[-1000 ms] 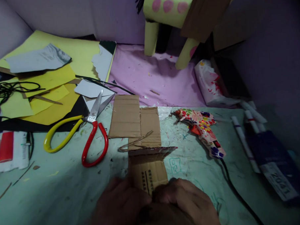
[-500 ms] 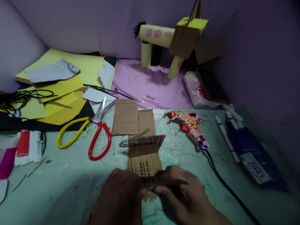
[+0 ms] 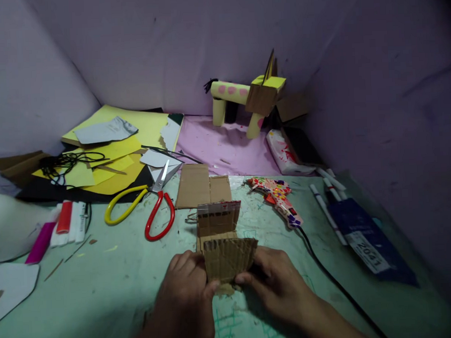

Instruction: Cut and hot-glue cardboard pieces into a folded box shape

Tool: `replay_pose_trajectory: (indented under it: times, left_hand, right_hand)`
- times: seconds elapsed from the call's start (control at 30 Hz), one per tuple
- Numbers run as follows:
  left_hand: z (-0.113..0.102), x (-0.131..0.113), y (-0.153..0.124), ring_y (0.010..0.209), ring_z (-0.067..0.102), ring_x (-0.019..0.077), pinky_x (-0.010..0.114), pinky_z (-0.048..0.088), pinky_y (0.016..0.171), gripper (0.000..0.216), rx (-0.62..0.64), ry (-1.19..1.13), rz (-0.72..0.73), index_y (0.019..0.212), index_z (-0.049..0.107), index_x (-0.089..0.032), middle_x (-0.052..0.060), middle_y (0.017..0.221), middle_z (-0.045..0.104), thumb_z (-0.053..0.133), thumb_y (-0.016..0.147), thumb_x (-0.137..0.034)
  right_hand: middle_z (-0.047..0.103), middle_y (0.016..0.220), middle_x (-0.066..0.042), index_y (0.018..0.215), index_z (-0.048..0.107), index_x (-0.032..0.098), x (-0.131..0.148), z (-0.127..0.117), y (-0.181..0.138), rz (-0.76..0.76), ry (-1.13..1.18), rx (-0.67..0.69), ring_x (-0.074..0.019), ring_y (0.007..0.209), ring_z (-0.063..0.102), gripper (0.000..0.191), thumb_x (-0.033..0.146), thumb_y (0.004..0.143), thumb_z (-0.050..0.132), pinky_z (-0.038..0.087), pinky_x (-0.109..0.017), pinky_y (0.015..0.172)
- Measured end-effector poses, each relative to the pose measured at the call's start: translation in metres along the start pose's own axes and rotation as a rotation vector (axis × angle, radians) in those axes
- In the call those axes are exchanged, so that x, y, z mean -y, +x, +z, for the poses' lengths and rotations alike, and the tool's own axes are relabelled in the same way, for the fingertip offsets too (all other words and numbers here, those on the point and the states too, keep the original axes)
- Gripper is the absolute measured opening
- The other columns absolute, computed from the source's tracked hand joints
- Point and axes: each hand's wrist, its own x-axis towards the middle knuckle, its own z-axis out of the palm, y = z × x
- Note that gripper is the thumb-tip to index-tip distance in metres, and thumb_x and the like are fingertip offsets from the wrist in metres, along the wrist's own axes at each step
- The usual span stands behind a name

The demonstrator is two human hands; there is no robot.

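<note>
A folded cardboard piece (image 3: pixel 229 258) stands in front of me, its near and far flaps raised from a base on the table. My left hand (image 3: pixel 187 285) grips the left edge of the near flap, thumb against its face. On the right edge, my right hand (image 3: pixel 273 279) pinches the same flap between thumb and fingers. Just beyond lie flat cardboard pieces (image 3: pixel 192 185). Scissors (image 3: pixel 159 187) with one yellow and one red handle lie open to the left. To the right rests a flower-patterned glue gun (image 3: pixel 275 194) with a black cord.
A yellow paper-and-cardboard animal figure (image 3: pixel 231 91) stands at the back on pink cloth (image 3: pixel 224 151). Paper sheets (image 3: pixel 117 183) and black cord (image 3: pixel 70 163) are piled back left. Markers (image 3: pixel 73 223) lie left; a blue packet (image 3: pixel 370 237) and more markers lie right.
The near cardboard flap has been raised from nearly level to upright between my hands. My view has shifted, with more of the back wall showing.
</note>
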Motion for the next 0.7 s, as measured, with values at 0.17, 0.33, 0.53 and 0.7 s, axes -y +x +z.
replay_pose_trajectory:
  times: [0.17,0.33,0.53,0.7]
  left_hand:
    - [0.001,-0.001,0.001,0.067,0.05,0.0227,0.042,0.041,0.059,0.021,-0.045,0.104,0.047,0.06,0.05,-0.015,0.01,0.066,0.057,0.043,0.077,-0.005]
    - [-0.013,0.006,-0.002,0.07,0.054,0.0211,0.041,0.045,0.065,0.014,0.107,-0.052,-0.037,0.068,0.06,-0.017,0.006,0.073,0.062,0.049,0.077,-0.016]
    - [-0.059,0.014,0.038,0.081,0.063,0.0186,0.033,0.052,0.073,0.033,-0.068,-0.185,-0.381,0.108,0.059,-0.02,0.004,0.094,0.068,0.056,0.079,-0.033]
    - [-0.049,0.02,0.077,0.106,0.059,0.0235,0.043,0.047,0.091,0.054,0.084,-0.393,-0.401,0.124,0.05,-0.014,0.013,0.123,0.06,0.06,0.072,-0.026]
  right_hand:
    - [0.059,0.065,-0.004,0.071,0.053,0.018,-0.002,0.005,-0.003,-0.021,-0.011,-0.03,-0.0158,0.06,0.052,0.027,0.037,0.089,0.047,0.036,-0.027,0.055]
    - [0.058,0.063,-0.001,0.068,0.054,0.019,-0.002,0.002,-0.002,-0.106,0.052,-0.063,-0.0139,0.058,0.052,0.03,0.041,0.089,0.049,0.037,-0.026,0.054]
    - [0.068,0.071,-0.004,0.073,0.058,0.021,0.004,-0.006,-0.003,-0.19,0.175,-0.03,-0.0164,0.065,0.061,0.01,0.028,0.08,0.055,0.044,-0.029,0.06]
    - [0.069,0.072,-0.004,0.075,0.059,0.021,0.002,-0.005,-0.004,-0.255,0.183,-0.059,-0.0174,0.066,0.063,0.012,0.033,0.077,0.058,0.045,-0.029,0.059]
